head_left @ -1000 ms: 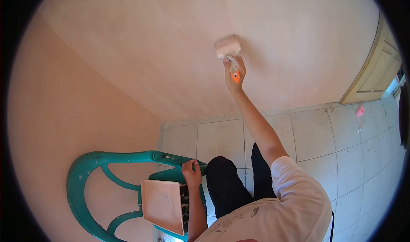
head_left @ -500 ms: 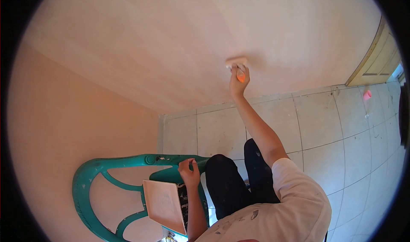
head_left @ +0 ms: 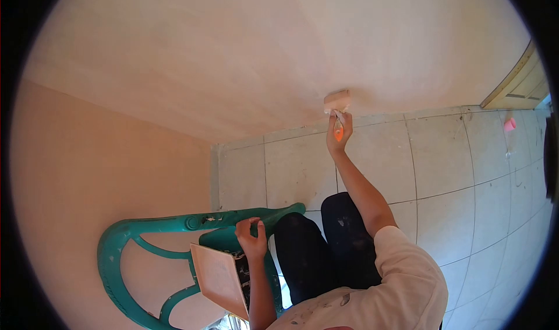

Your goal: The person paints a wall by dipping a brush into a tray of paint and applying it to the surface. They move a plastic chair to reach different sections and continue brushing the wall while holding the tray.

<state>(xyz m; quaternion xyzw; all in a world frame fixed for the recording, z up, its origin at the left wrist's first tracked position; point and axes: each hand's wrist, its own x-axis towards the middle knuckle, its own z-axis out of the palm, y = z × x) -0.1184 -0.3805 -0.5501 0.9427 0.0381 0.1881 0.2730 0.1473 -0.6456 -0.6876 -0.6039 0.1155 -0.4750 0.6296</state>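
Observation:
My right hand grips a wide paintbrush by its orange handle. Pale peach paint coats its head, which rests against the low part of the peach wall, just above the floor. Down by the green plastic chair, my left hand is held with its fingers loosely curled and a gap between thumb and forefinger; nothing shows in it. Close beside that wrist, on the chair, a shallow rectangular peach tray stands tilted, with a dark, paint-spotted side partly hidden behind my forearm.
Pale tiles cover the floor, with a grey strip along the wall's foot. A wooden door stands at the far right, and a small pink cup-like object lies near it. My knees are bent beside the chair.
My right hand and the paintbrush have moved down the wall toward the floor and slightly right. My left hand has shifted a little left and down. My knees have moved slightly in view.

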